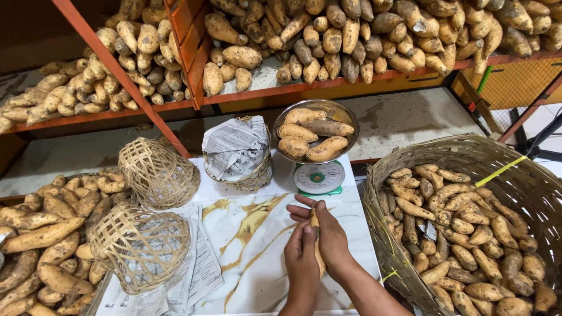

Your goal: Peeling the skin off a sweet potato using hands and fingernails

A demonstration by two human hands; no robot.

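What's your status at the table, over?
Left hand and right hand both closed on one sweet potato over the marble table. Scale pan holds four. Nothing blocking.

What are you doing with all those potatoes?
A person holds one sweet potato between both hands, the left hand and the right hand, above a marbled white tabletop. Behind the hands, a green kitchen scale carries a metal bowl with several more. A big woven basket on the right is full of them, and the shelves behind are heaped too.
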